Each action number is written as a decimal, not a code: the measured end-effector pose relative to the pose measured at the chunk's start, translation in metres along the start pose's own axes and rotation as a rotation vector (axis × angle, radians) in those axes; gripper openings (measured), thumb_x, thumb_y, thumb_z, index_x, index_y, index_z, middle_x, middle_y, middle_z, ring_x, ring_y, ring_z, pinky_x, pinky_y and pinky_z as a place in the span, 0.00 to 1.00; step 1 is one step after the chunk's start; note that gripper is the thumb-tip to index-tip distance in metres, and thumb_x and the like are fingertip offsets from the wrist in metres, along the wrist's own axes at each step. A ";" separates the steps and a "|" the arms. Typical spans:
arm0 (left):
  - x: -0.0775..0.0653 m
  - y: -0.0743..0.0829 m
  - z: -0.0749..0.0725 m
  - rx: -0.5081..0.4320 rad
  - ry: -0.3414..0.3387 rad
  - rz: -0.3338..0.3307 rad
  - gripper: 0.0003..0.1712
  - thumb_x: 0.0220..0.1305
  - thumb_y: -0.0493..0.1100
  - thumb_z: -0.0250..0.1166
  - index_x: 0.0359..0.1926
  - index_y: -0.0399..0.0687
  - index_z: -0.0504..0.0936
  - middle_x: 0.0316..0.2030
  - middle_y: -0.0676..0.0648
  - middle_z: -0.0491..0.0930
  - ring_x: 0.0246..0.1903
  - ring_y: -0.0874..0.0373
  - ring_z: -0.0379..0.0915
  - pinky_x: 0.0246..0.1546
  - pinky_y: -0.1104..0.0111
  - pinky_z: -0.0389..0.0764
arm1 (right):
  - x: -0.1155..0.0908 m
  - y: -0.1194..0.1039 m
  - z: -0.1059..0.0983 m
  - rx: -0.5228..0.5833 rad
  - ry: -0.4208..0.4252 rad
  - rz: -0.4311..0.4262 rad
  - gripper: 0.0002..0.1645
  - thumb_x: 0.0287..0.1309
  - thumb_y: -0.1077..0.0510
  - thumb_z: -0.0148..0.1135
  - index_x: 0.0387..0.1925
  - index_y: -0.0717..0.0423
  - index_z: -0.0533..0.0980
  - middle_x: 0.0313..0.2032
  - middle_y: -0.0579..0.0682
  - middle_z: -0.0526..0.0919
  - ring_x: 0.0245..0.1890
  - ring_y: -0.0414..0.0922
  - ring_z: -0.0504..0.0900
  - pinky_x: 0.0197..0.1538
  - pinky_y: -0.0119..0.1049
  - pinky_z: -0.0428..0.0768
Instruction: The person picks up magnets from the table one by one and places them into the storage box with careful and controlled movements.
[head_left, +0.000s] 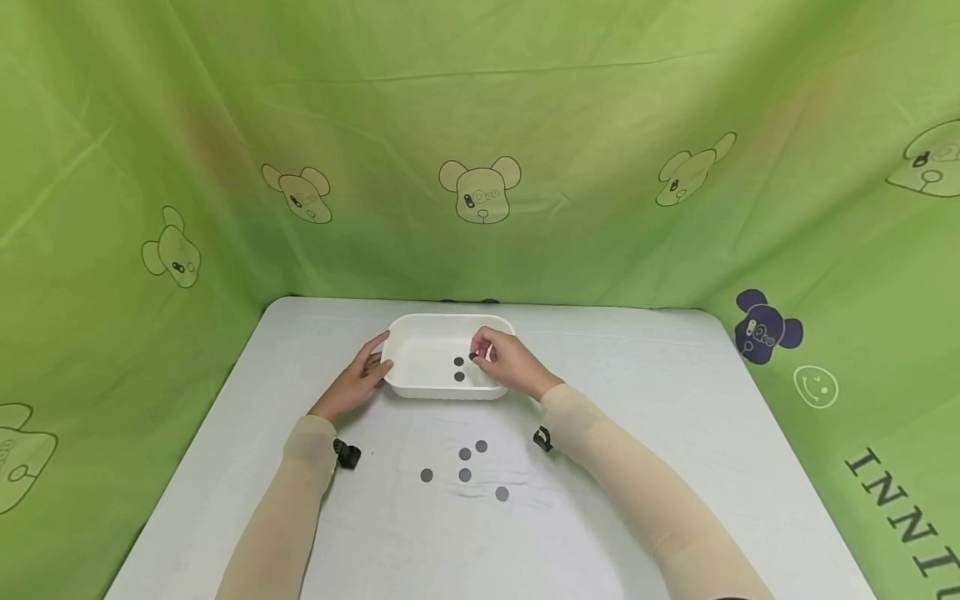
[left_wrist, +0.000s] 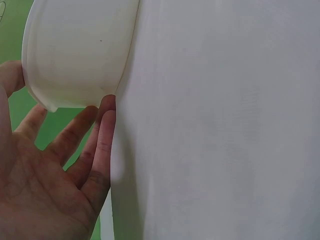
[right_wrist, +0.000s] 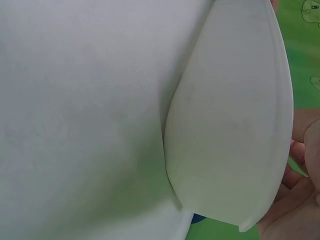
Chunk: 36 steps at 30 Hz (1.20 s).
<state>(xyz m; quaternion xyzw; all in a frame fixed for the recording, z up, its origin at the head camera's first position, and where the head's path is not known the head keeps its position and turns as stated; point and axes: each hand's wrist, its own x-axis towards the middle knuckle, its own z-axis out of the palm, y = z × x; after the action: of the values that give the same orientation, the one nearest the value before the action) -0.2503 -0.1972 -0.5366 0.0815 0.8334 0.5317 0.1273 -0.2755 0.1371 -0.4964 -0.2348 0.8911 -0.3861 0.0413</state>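
A white rectangular plastic container (head_left: 446, 392) stands toward the back of the table. My left hand (head_left: 356, 383) holds its left end, thumb near the front corner and fingers spread along the outside; the left wrist view shows the fingertips against the container's wall (left_wrist: 80, 55). Over the right part of the container, my right hand (head_left: 510, 358) pinches a small dark round disc (head_left: 473, 356) between thumb and fingers. Two dark discs, one of them the rear disc (head_left: 459, 362), lie inside on the bottom. In the right wrist view the wall (right_wrist: 230, 115) hides the right fingertips.
Several grey discs (head_left: 465, 475) lie scattered on the white table (head_left: 390, 542) in front of the container, between the forearms. A green cloth (head_left: 480, 100) printed with bear heads hangs behind the table and on both sides. Each wrist wears a black strap mount.
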 end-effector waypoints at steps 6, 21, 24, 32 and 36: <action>-0.001 0.002 0.000 -0.003 0.000 0.006 0.40 0.86 0.53 0.55 0.88 0.68 0.47 0.80 0.34 0.62 0.74 0.37 0.68 0.73 0.44 0.73 | 0.005 0.000 0.002 -0.033 -0.012 0.003 0.07 0.69 0.65 0.69 0.44 0.54 0.79 0.37 0.47 0.82 0.35 0.41 0.77 0.43 0.36 0.79; -0.002 0.001 -0.001 -0.015 -0.002 0.015 0.40 0.86 0.52 0.55 0.88 0.67 0.47 0.80 0.33 0.62 0.75 0.36 0.67 0.73 0.43 0.72 | 0.014 -0.003 0.010 -0.302 -0.084 -0.013 0.08 0.68 0.64 0.69 0.44 0.52 0.79 0.36 0.46 0.84 0.35 0.44 0.80 0.41 0.40 0.81; -0.001 0.000 0.000 -0.017 -0.003 0.010 0.39 0.86 0.52 0.55 0.88 0.68 0.47 0.80 0.34 0.62 0.75 0.37 0.67 0.73 0.44 0.72 | 0.015 -0.003 0.010 -0.326 -0.087 -0.012 0.08 0.68 0.65 0.69 0.43 0.52 0.79 0.35 0.46 0.83 0.34 0.44 0.80 0.39 0.41 0.81; -0.001 0.000 0.000 -0.009 0.004 0.007 0.39 0.86 0.54 0.55 0.87 0.69 0.48 0.80 0.35 0.63 0.75 0.38 0.68 0.72 0.46 0.73 | 0.018 -0.003 0.012 -0.360 -0.113 0.015 0.07 0.67 0.64 0.69 0.43 0.51 0.80 0.34 0.46 0.83 0.34 0.44 0.79 0.40 0.41 0.81; -0.001 0.002 -0.001 -0.026 -0.003 0.011 0.39 0.86 0.54 0.55 0.87 0.69 0.48 0.80 0.34 0.63 0.75 0.37 0.66 0.73 0.45 0.73 | 0.019 -0.003 0.012 -0.369 -0.121 0.028 0.07 0.65 0.63 0.70 0.42 0.50 0.80 0.34 0.45 0.83 0.35 0.43 0.80 0.40 0.41 0.81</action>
<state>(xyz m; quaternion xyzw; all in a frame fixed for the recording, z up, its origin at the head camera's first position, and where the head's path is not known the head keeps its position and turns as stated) -0.2491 -0.1975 -0.5346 0.0851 0.8257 0.5431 0.1265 -0.2877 0.1187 -0.5003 -0.2488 0.9458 -0.2007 0.0565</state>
